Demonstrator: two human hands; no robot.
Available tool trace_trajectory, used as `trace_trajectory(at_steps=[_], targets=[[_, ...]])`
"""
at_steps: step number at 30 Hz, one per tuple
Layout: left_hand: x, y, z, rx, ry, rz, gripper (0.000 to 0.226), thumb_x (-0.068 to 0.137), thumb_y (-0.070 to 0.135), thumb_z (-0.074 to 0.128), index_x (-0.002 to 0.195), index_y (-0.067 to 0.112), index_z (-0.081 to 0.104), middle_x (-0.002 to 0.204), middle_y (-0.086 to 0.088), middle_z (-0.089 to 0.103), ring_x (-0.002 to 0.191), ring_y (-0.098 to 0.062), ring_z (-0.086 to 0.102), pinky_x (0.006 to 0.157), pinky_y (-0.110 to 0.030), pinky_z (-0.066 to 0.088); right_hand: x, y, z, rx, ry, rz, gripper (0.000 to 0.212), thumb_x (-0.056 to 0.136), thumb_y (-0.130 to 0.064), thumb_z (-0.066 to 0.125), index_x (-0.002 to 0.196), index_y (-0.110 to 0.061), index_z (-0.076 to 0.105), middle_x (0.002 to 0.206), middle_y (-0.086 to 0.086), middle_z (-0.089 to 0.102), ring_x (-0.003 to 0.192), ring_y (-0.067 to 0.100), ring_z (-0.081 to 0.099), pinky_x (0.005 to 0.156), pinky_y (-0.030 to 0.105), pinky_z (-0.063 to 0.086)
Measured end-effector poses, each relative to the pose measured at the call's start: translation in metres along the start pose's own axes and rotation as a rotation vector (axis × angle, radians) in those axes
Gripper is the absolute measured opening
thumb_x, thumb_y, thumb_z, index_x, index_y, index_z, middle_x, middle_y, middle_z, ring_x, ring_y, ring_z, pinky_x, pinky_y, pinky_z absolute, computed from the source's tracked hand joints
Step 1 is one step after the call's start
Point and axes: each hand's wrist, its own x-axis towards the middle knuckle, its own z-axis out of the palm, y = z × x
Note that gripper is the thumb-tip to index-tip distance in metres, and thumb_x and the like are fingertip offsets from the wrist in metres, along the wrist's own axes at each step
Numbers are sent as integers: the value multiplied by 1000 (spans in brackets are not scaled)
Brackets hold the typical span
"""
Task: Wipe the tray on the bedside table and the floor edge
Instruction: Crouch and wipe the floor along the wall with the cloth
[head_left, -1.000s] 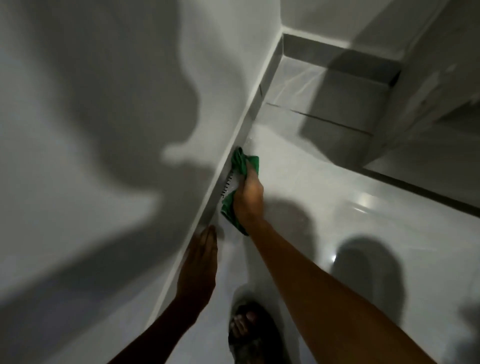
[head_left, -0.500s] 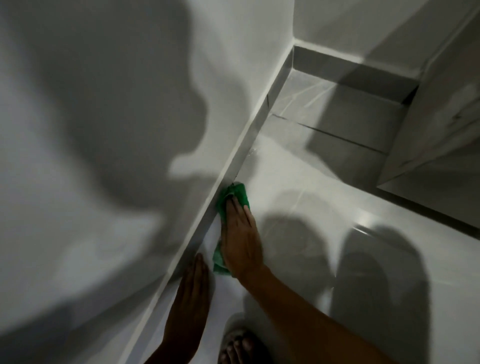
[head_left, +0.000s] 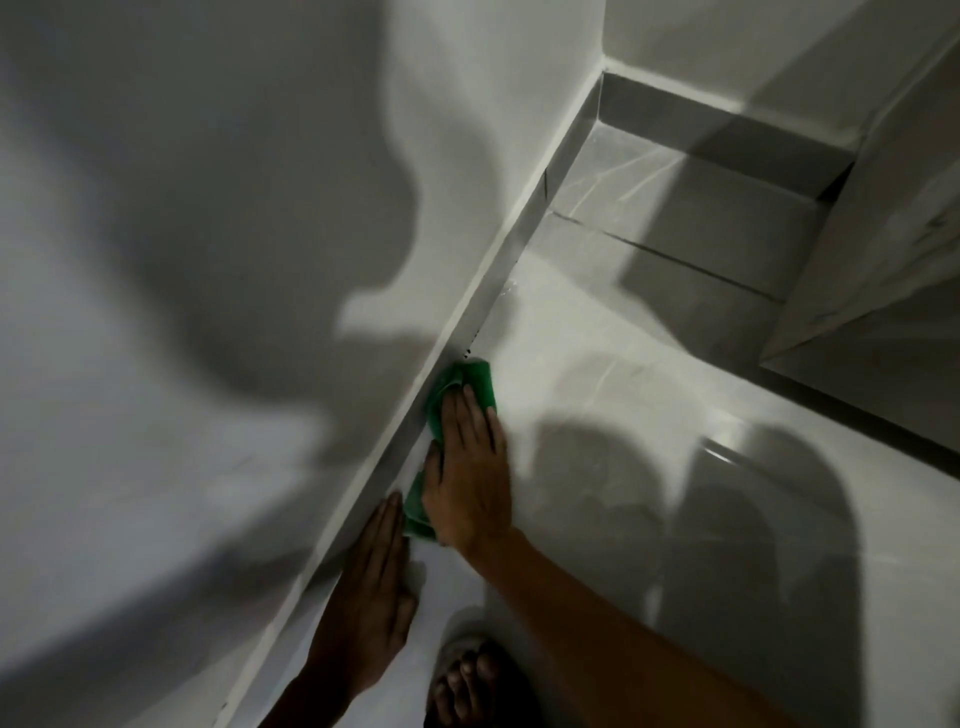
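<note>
My right hand (head_left: 467, 467) pressed flat and open on the green cloth (head_left: 465, 384) to scrub the skirting (head_left: 498, 280); my left hand (head_left: 371, 587), open, braced me.

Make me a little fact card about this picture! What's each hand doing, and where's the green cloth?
place: corner where a white wall meets a shiny tiled floor
green cloth: on the floor, against the skirting strip
right hand: flat on the cloth, pressing it down
left hand: flat, open, beside the skirting, nothing in it
also there: toes of a foot at the bottom
tray: not in view
</note>
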Motion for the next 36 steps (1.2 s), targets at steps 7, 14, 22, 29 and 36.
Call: trace_trajectory(at_steps=[7,14,22,29,36], targets=[[-6,5,14,-51,35,-101,80,116,56,40,175,4,27,187,-12,18,174,-26,17,139,-43,23,39,8,-19,99,112,70,59,103,-17,58,159,-1,46,164,18,51,155,31,46,135,42,27],[-21,9,27,-49,-31,-191,101,108,74,44,180,14,4,190,-5,-3,176,-22,2,141,-33,1,12,7,-27,116,-36,24,67,93,-14,66,158,-8,50,163,10,53,155,29,44,133,49,30],[-30,3,27,-50,-30,-208,124,94,91,52,176,3,20,185,-20,19,169,-38,28,134,-45,32,14,12,-34,72,-15,-60,65,93,-12,67,156,-5,52,160,14,55,152,31,49,132,47,34],[-30,14,25,-38,-25,-200,126,94,92,49,173,-3,25,184,-24,20,171,-40,23,136,-52,32,40,5,-37,282,73,125,60,90,5,59,149,2,56,149,20,62,146,39,52,129,50,37],[-38,-2,25,-90,-33,-164,130,90,87,67,177,4,16,189,-11,8,174,-32,16,141,-26,5,11,37,-51,-57,-117,-376,52,94,-27,57,143,-14,68,151,7,66,145,24,59,129,49,39]])
